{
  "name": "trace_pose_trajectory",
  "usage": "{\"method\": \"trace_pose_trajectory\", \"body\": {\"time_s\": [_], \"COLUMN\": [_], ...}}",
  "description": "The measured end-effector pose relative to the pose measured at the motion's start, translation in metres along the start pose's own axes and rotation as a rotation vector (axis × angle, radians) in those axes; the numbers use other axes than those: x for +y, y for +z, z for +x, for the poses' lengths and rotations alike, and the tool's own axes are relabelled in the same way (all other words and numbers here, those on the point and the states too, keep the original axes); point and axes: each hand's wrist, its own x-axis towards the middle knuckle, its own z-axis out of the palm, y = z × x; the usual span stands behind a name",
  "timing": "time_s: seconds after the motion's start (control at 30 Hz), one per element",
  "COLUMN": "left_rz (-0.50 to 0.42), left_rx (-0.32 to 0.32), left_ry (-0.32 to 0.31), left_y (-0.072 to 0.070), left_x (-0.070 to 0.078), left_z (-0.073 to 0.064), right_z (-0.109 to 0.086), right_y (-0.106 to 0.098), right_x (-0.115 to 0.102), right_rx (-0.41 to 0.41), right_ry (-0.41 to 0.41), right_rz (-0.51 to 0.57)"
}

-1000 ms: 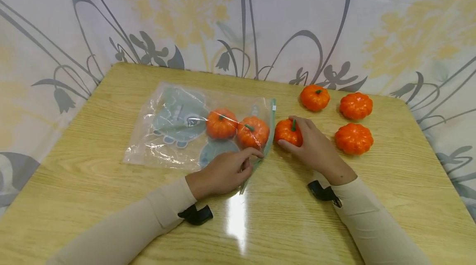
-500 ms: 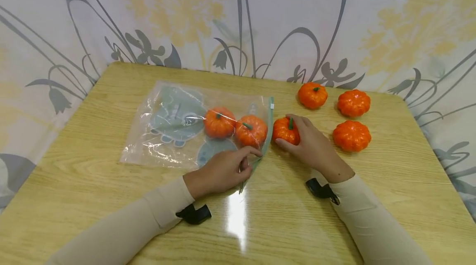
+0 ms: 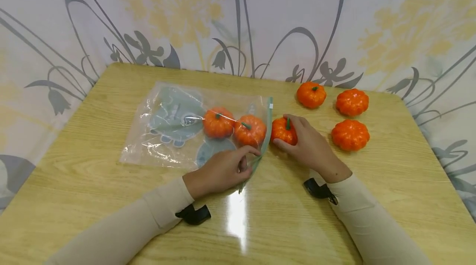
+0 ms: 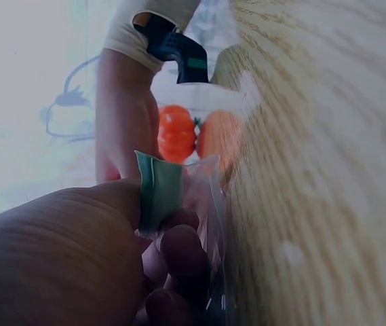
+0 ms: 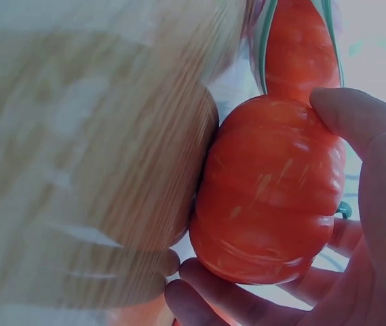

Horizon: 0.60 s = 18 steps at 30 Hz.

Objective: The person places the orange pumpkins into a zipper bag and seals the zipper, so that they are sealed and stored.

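A clear zip bag (image 3: 145, 151) with a pale blue-green cartoon print lies flat, its green-edged mouth facing right. Inside are two small orange toy pumpkins (image 3: 218, 122), side by side. My left hand (image 3: 224, 170) pinches the near corner of the mouth; in the left wrist view, thumb and fingers close on its green strip (image 4: 160, 193). Right at the mouth, my right hand (image 3: 312, 149) grips another pumpkin (image 3: 282, 133), green stem up. The right wrist view shows that pumpkin (image 5: 267, 190) between thumb and fingers, low over the table, in line with the green-edged opening.
Three more orange pumpkins stand to the right: one with a stem (image 3: 311, 95) at the back, another (image 3: 352, 102) beside it, and one (image 3: 350, 135) nearer. The wooden table (image 3: 282, 223) meets a floral-patterned cloth (image 3: 260, 17) at its back edge.
The head view has shifted slightly. Both hands keep their grips, and the pumpkin in my right hand stays at the bag's mouth with hardly any movement.
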Motion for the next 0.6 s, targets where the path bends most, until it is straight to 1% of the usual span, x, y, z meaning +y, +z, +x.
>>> {"method": "trace_pose_trajectory", "body": {"time_s": [0.2, 0.3, 0.47, 0.6], "left_rz": [-0.007, -0.002, 0.019, 0.022], "left_rx": [-0.003, -0.002, 0.007, 0.019], "left_ry": [-0.018, -0.015, -0.005, -0.003], "left_y": [0.0005, 0.0, -0.0022, -0.0016], "left_x": [0.0005, 0.0004, 0.0013, 0.0012], "left_z": [0.0002, 0.0003, 0.0005, -0.0002], "right_z": [0.0, 0.0002, 0.0006, -0.001], "right_y": [0.0003, 0.0003, -0.0001, -0.0012], "right_x": [-0.0004, -0.0008, -0.002, -0.0024], "right_rx": [-0.015, -0.01, 0.024, 0.058], "right_ry": [-0.006, -0.006, -0.006, 0.022], "right_rz": [0.012, 0.013, 0.02, 0.041]}}
